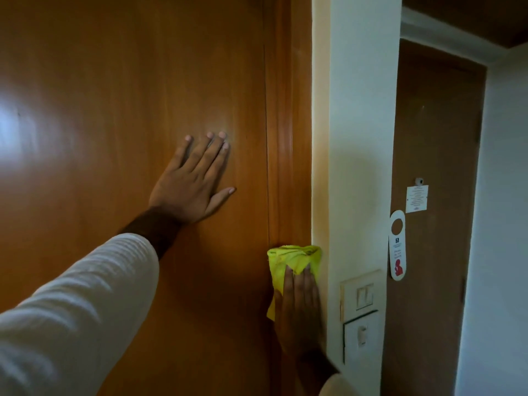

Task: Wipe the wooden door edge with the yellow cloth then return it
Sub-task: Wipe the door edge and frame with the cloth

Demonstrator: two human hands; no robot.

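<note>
— Where are your hands?

— My left hand [192,186] lies flat on the wooden door [114,110], fingers spread wide, holding nothing. My right hand [300,312] presses the yellow cloth [294,257] against the door edge [285,138], fingers straight and laid over it.

— And the cloth itself?

— Bunched up, partly under my fingers, right where the wood meets the white wall [363,110]. The light switches [361,298] sit just beside my right hand; a door hanger [397,247] hangs on the farther door [434,138].
</note>
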